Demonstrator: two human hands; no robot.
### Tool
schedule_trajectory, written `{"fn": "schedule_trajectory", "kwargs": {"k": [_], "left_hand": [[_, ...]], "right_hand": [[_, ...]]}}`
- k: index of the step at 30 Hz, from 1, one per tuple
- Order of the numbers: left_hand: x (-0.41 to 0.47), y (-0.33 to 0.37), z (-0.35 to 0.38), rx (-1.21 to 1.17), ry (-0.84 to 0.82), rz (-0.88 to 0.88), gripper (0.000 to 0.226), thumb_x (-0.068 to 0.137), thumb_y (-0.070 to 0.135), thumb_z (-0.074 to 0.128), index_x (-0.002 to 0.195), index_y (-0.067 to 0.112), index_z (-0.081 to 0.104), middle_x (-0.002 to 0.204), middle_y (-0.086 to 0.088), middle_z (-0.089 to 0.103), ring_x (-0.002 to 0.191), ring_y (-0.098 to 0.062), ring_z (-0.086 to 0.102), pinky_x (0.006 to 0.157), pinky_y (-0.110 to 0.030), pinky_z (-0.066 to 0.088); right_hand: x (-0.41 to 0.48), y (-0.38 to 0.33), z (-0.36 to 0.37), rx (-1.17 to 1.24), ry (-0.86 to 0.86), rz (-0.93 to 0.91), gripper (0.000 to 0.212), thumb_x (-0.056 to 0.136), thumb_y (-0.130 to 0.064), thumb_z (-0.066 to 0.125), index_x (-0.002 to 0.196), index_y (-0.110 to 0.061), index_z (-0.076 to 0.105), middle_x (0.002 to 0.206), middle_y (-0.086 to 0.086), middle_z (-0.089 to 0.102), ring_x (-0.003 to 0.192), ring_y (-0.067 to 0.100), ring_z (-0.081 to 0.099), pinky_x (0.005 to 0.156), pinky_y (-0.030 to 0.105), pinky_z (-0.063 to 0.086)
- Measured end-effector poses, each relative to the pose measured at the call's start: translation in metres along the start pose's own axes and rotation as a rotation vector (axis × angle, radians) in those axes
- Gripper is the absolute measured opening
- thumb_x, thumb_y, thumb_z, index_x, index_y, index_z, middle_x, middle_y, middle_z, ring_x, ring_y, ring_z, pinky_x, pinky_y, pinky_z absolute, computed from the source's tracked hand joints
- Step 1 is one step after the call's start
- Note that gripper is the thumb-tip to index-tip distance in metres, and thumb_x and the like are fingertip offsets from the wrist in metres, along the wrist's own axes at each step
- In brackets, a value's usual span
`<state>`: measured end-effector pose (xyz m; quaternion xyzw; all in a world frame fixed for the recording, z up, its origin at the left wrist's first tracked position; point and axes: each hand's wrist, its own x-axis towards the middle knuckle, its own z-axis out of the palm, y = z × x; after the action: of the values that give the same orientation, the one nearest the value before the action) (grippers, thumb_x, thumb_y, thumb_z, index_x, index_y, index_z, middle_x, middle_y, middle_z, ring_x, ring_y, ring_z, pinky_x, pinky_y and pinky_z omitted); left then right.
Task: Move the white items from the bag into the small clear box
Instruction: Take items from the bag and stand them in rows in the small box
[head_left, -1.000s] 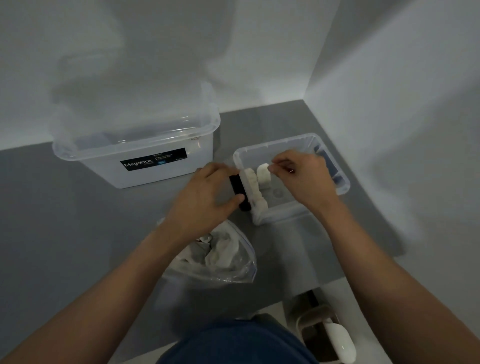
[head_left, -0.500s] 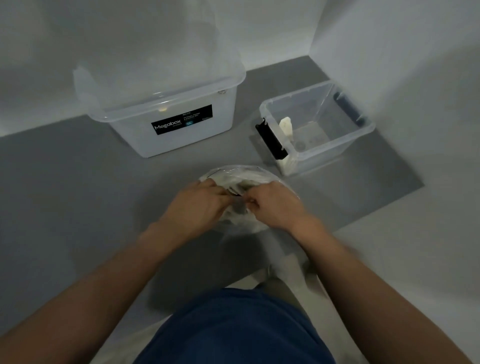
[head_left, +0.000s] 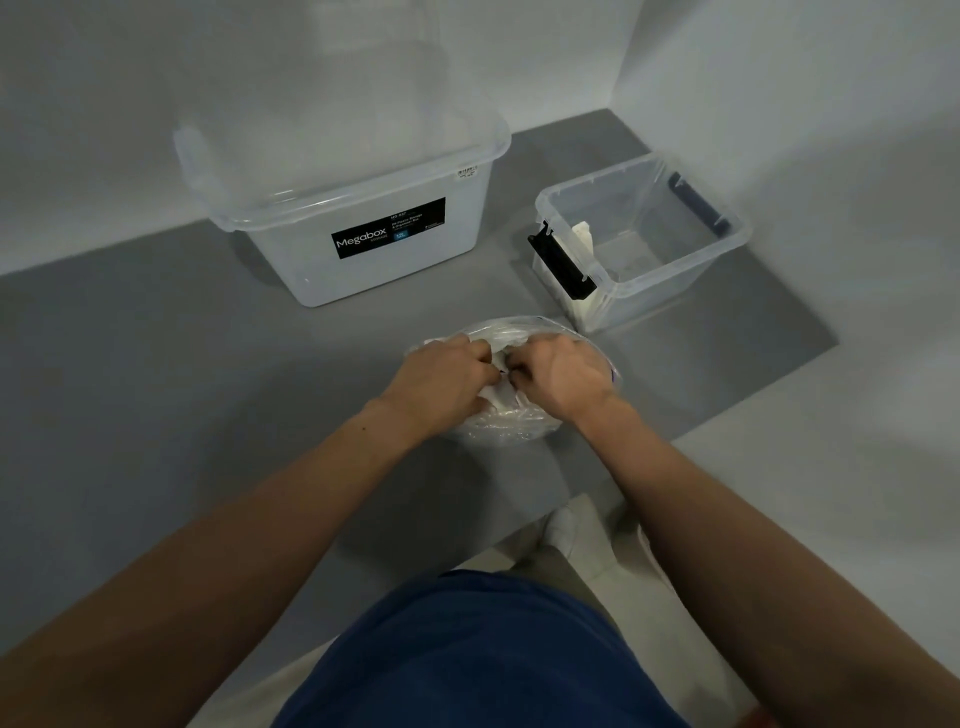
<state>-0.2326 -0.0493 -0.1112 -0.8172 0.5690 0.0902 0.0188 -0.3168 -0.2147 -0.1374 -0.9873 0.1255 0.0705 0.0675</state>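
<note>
A clear plastic bag (head_left: 511, 423) lies on the grey mat in front of me, with crumpled white items (head_left: 496, 397) showing between my hands. My left hand (head_left: 447, 379) and my right hand (head_left: 558, 376) are both in the bag's mouth, fingers curled into the white items; what each holds is partly hidden. The small clear box (head_left: 680, 270) stands to the right, behind the bag, with a black latch (head_left: 561, 265) on its near-left side. A white item (head_left: 583, 239) stands upright against the box's left inner wall.
A larger clear tub (head_left: 358, 208) labelled Megabox stands at the back left against the wall. The grey mat (head_left: 156, 364) ends at the right in a pale floor. Walls close off the back and right. My blue-clad knee fills the bottom.
One second ago both hands were at the small box, the right one setting a white item inside. They came back to the bag and now dig in its mouth.
</note>
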Motion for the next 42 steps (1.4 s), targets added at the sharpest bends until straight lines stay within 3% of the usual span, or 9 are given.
{"fn": "schedule_trajectory", "kwargs": {"k": [6,8,12,19,23,27,32,38,42], "left_hand": [[-0.006,0.004,0.002,-0.002,0.104,0.014,0.035,0.091,0.026,0.062,0.126,0.024,0.064,0.118,0.002,0.063,0.108,-0.024,0.056,0.084,-0.037,0.048],[-0.006,0.005,0.004,-0.01,0.117,0.013,0.036,0.092,0.025,0.06,0.128,0.026,0.064,0.115,0.001,0.064,0.107,-0.025,0.057,0.085,-0.037,0.047],[-0.008,0.006,0.006,-0.038,0.155,-0.03,0.028,0.098,0.032,0.05,0.112,0.027,0.074,0.109,0.0,0.069,0.106,-0.026,0.059,0.083,-0.036,0.047],[-0.012,0.0,0.006,-0.076,0.147,-0.06,0.021,0.096,0.025,0.055,0.101,0.025,0.074,0.099,0.001,0.074,0.096,-0.028,0.064,0.077,-0.04,0.055],[-0.012,0.002,0.006,-0.069,0.133,-0.097,0.021,0.094,0.021,0.055,0.105,0.026,0.072,0.101,0.003,0.074,0.099,-0.026,0.063,0.073,-0.035,0.053],[-0.013,0.004,0.006,-0.096,0.136,-0.096,0.034,0.096,0.026,0.054,0.127,0.034,0.063,0.109,0.005,0.069,0.105,-0.024,0.06,0.071,-0.03,0.037],[-0.016,0.002,0.006,-0.105,0.115,-0.101,0.031,0.1,0.029,0.048,0.122,0.036,0.069,0.116,0.006,0.069,0.108,-0.023,0.06,0.083,-0.035,0.049],[-0.019,-0.006,0.008,-0.285,0.174,-0.139,0.028,0.102,0.029,0.05,0.12,0.029,0.071,0.109,0.002,0.073,0.105,-0.023,0.062,0.079,-0.037,0.052],[-0.028,-0.014,0.005,-0.548,0.27,-0.181,0.023,0.1,0.025,0.061,0.117,0.024,0.075,0.101,0.001,0.076,0.091,-0.018,0.068,0.077,-0.025,0.045]], "right_hand": [[-0.002,-0.004,0.0,0.041,0.039,-0.031,0.024,0.096,-0.029,0.052,0.112,-0.026,0.069,0.112,-0.001,0.07,0.098,0.026,0.067,0.075,0.034,0.049],[-0.001,-0.004,-0.001,0.049,0.031,-0.068,0.023,0.097,-0.028,0.051,0.111,-0.024,0.069,0.112,0.0,0.07,0.098,0.026,0.067,0.078,0.037,0.053],[-0.002,-0.003,0.002,0.063,-0.004,-0.084,0.026,0.099,-0.03,0.049,0.112,-0.024,0.071,0.113,-0.001,0.069,0.098,0.026,0.067,0.08,0.041,0.056],[-0.007,-0.003,0.004,0.099,0.074,-0.101,0.025,0.096,-0.024,0.051,0.111,-0.019,0.071,0.111,0.002,0.072,0.099,0.025,0.067,0.082,0.038,0.054],[-0.003,-0.005,-0.005,0.103,-0.03,-0.093,0.025,0.091,-0.024,0.054,0.114,-0.02,0.066,0.11,0.003,0.071,0.098,0.027,0.067,0.081,0.042,0.055],[0.0,-0.008,-0.012,0.099,-0.066,-0.081,0.025,0.093,-0.027,0.054,0.114,-0.024,0.067,0.111,0.0,0.071,0.099,0.025,0.067,0.078,0.037,0.054],[0.0,-0.012,-0.007,0.075,0.001,-0.062,0.023,0.096,-0.026,0.048,0.107,-0.025,0.068,0.099,0.002,0.073,0.086,0.026,0.069,0.071,0.041,0.057],[-0.017,-0.018,-0.024,0.1,0.112,-0.084,0.029,0.097,-0.029,0.046,0.113,-0.019,0.068,0.105,0.005,0.073,0.094,0.03,0.067,0.078,0.04,0.053],[-0.028,-0.01,-0.04,0.151,0.184,-0.104,0.029,0.096,-0.022,0.048,0.115,-0.016,0.069,0.108,0.005,0.071,0.099,0.032,0.067,0.082,0.042,0.054]]}}
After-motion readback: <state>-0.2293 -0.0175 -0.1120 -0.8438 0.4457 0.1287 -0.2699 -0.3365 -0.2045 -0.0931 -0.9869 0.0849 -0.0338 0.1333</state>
